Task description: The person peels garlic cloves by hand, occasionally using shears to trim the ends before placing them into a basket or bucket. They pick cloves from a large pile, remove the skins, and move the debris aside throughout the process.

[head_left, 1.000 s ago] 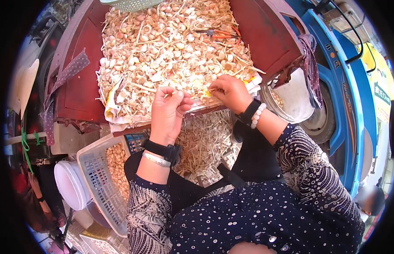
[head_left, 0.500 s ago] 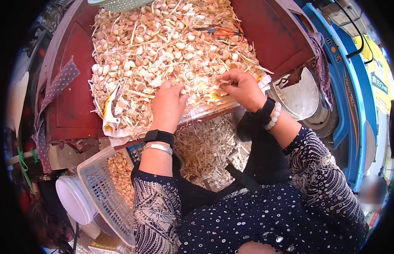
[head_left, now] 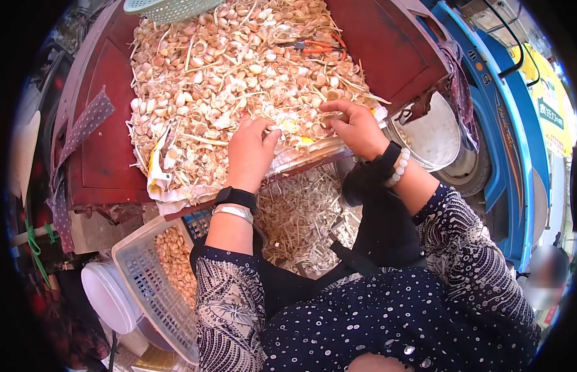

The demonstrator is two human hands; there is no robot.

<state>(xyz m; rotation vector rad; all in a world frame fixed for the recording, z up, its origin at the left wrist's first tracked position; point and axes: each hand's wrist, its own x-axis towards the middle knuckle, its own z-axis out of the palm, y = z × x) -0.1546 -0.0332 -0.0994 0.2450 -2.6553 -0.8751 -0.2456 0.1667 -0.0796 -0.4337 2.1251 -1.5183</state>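
Two bare hands, my left hand [head_left: 251, 152] and my right hand [head_left: 361, 129], are at the near side of a big garlic pile [head_left: 232, 74]. The pile sits on a white cloth [head_left: 170, 197] on the red tabletop [head_left: 108, 170]. My left grip is partly open, with its fingers bent down at the garlic and the thumb a bit apart. I cannot tell if it has hold of a clove. My right grip is partly open too, with the pointing finger and thumb reaching left over loose skins. I cannot tell what it holds, if anything.

A tool with orange handles [head_left: 319, 48] lies on the far right part of the pile. Under the tabletop I see dry stems [head_left: 301, 214], and to their left a plastic basket [head_left: 136, 273] with pale cloves [head_left: 174, 251] in it.
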